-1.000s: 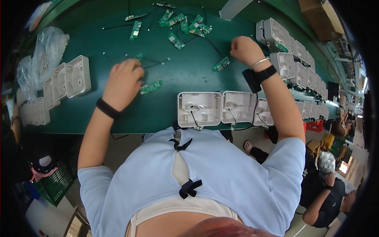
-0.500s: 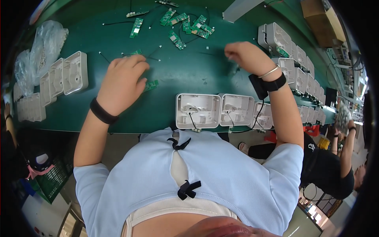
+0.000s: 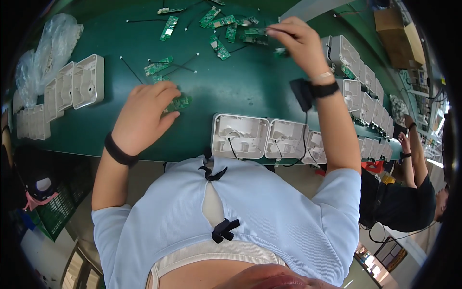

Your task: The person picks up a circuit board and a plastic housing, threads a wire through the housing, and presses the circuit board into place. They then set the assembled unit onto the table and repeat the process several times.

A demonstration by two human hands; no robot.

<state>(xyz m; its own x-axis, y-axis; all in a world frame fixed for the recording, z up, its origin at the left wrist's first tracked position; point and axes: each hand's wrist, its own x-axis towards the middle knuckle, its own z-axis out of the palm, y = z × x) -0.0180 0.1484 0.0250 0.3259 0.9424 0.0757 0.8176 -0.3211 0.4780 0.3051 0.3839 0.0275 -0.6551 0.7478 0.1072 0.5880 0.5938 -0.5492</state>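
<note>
Tabletop (image 3: 207, 89): green, scattered with wired electronics.

Right hand (image 3: 299, 42): raised at the far side. Grip: thumb and fingertips pressed together, apparently pinching a thin black lead (image 3: 281, 31). A blurred green circuit board (image 3: 280, 52) shows just below; whether it is joined to that lead cannot be told. Hazard: if it is, a pull on the lead could strain its joint or swing the board into its neighbours.

Heap of green circuit boards (image 3: 231, 33): beside the right hand, boards overlapping, black leads crossing. Hazard: one lead caught under another could drag several boards together.

Left hand (image 3: 147, 113): low at the near left. Grip: fingers curled, thumb standing apart, a single green circuit board (image 3: 182, 102) lying at the gap; cannot tell whether it is pinched. Hazard: pressure from the fingertips could scrape small components.

Pair of green circuit boards (image 3: 159, 66): beyond the left hand, leads splayed. Hazard: a sweep of the knuckles could tangle them.

White plastic housings, row of three: at the near edge, close to the pale blue shirt (image 3: 269, 207); the leftmost housing (image 3: 251, 129) has a black lead inside, running toward the edge. Hazard: a forward lean could shift the row or tug that lead.

Black wrist unit (image 3: 302, 95): on the right wrist, its cable (image 3: 305, 137) trailing across the row. Hazard: an outward reach could snag it on a housing rim.
</note>
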